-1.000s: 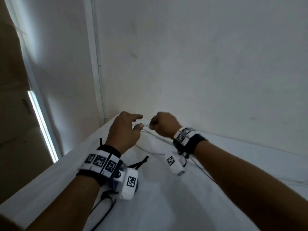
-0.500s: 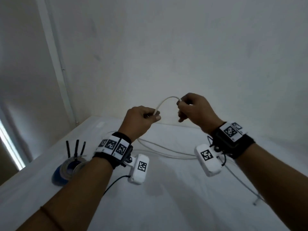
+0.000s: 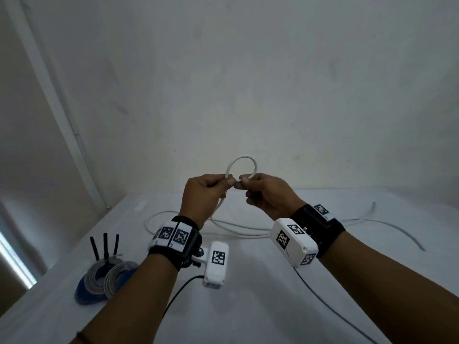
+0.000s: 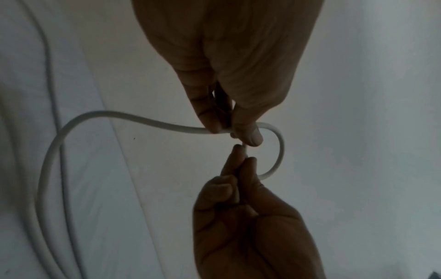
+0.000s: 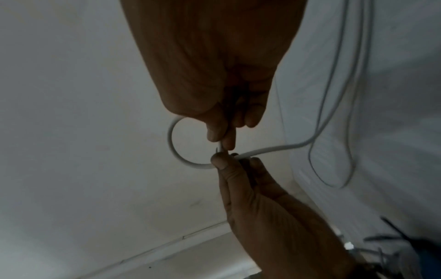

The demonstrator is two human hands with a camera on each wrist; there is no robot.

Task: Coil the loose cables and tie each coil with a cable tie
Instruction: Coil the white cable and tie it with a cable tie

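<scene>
While both hands pinch it, the white cable's upright loop arches above them

Two hands are raised, the left hand and the right hand, and each has its grip on one white cable. That cable forms one small loop between them, and the rest of it trails on the table. Two finished coils lie side by side near the table's left edge. Three black cable ties stand up just behind those coils. One camera unit sits at each wrist, two altogether.
</scene>
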